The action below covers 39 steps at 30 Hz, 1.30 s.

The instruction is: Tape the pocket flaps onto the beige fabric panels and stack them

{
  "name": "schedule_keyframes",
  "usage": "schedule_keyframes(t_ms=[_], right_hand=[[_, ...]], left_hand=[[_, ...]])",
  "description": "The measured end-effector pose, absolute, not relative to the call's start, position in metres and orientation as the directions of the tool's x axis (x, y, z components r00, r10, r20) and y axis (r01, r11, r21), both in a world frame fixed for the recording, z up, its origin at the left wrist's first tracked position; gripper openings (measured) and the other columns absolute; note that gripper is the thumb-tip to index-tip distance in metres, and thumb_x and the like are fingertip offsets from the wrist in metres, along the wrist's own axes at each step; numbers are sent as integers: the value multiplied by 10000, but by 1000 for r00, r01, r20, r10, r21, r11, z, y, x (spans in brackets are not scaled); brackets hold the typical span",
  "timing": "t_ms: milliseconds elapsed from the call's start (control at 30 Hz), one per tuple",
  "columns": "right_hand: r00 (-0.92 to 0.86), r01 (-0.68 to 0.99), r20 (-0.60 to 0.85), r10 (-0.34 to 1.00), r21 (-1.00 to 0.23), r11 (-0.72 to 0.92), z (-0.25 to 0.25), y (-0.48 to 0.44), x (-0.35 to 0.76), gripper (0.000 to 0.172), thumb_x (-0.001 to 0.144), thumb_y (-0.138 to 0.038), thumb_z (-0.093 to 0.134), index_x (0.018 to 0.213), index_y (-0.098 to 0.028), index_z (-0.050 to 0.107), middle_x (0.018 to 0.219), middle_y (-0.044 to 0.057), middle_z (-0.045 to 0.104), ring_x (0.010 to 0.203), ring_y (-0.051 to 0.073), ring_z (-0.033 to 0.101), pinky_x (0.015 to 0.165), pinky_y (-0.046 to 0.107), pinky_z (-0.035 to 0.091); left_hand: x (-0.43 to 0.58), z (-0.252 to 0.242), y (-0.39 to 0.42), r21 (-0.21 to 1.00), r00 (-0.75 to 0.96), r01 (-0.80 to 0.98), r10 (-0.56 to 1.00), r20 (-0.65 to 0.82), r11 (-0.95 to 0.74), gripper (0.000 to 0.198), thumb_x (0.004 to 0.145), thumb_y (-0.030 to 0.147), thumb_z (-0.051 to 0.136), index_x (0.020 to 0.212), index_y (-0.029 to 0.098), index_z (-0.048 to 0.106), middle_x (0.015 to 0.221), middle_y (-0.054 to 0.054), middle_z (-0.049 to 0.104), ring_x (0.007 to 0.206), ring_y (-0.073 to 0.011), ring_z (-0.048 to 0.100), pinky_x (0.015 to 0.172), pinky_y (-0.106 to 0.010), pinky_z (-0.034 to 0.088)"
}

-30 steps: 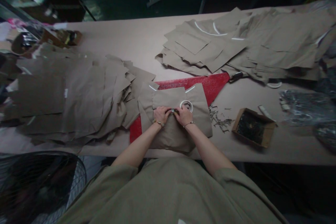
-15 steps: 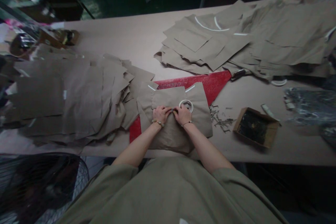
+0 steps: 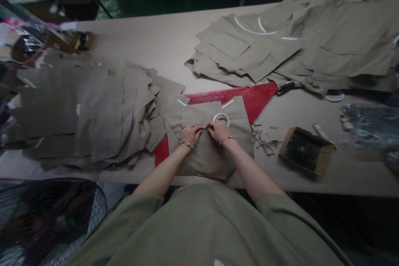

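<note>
A long work table (image 3: 156,41) carries stacks of khaki cloth panels (image 3: 87,108) and a red mat (image 3: 249,99). One panel (image 3: 205,162) lies on the mat, a white tape roll (image 3: 221,119) on top. The left hand (image 3: 190,134) and right hand (image 3: 219,131), fingers curled and nearly meeting, pinch a small dark strip (image 3: 204,129) on the panel (any marking too small to read).

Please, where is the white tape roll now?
In the head view, the white tape roll lies on the tan fabric piece, just beyond the right hand.
</note>
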State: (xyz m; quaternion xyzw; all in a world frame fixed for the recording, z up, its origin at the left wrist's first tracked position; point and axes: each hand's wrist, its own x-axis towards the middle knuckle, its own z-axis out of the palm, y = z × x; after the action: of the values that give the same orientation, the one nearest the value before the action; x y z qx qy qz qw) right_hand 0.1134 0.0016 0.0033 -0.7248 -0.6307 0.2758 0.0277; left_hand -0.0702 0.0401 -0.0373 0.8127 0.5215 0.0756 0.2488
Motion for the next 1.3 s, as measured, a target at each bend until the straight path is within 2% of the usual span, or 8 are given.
schedule_keyframes(t_ms=[200, 433, 733, 900, 1000, 1133, 1300], right_hand=[[27, 882, -426, 904, -415, -222, 2, 14, 119, 281, 973, -370, 567, 1171, -278, 743, 1175, 74, 673, 980, 204, 644, 818, 281, 456], [-65, 881, -452, 890, -445, -161, 5, 34, 132, 215, 893, -338, 701, 1066, -241, 786, 1037, 51, 755, 950, 187, 663, 802, 243, 453], [-18, 905, -550, 835, -364, -221, 13, 46, 130, 266, 821, -450, 764, 981, -240, 794, 957, 31, 764, 835, 158, 656, 696, 218, 426], [66, 929, -586, 807, -258, -264, 18, 48, 115, 254, 808, -436, 748, 984, -257, 785, 970, 40, 762, 836, 177, 661, 673, 231, 419], [83, 936, -597, 798, -229, -269, 19, 49, 110, 280, 816, -449, 732, 1002, -245, 782, 975, 59, 760, 850, 188, 666, 686, 235, 430], [64, 938, -596, 801, -237, -251, 19, 49, 111, 306, 822, -459, 721, 1018, -232, 780, 1005, 86, 756, 894, 210, 673, 720, 250, 445], [45, 934, -591, 806, -262, -244, 18, 47, 112, 302, 830, -466, 720, 1016, -234, 772, 1007, 93, 754, 926, 227, 679, 755, 268, 459]], left_hand=[[-65, -34, 41, 518, 412, 809, 897, -162, -278, 217, 955, 366, 657, 1065, 255, 807, 1020, -65, 718, 983, -198, 614, 891, -302, 462], [-61, -25, 38, 430, 402, 857, 891, -211, -285, 219, 962, 396, 638, 1069, 290, 798, 1072, -53, 707, 1006, -210, 596, 861, -313, 442], [-56, -17, 40, 370, 407, 880, 874, -264, -298, 207, 960, 412, 635, 1020, 290, 791, 1058, -53, 691, 1010, -213, 587, 846, -309, 450], [-67, -13, 62, 478, 535, 804, 779, -326, -352, 219, 947, 312, 662, 1090, 232, 808, 1062, -73, 718, 933, -200, 601, 799, -277, 460], [-70, -9, 89, 526, 610, 762, 691, -388, -378, 199, 906, 278, 710, 1055, 205, 820, 990, -58, 751, 873, -182, 609, 764, -254, 452], [-64, -7, 119, 512, 600, 787, 621, -505, -345, 155, 785, 345, 820, 888, 229, 824, 736, 11, 722, 702, -137, 597, 643, -218, 415], [-45, -1, 133, 403, 536, 844, 591, -603, -354, 311, 640, 401, 907, 815, 187, 765, 625, 35, 651, 610, -111, 563, 584, -203, 384]])
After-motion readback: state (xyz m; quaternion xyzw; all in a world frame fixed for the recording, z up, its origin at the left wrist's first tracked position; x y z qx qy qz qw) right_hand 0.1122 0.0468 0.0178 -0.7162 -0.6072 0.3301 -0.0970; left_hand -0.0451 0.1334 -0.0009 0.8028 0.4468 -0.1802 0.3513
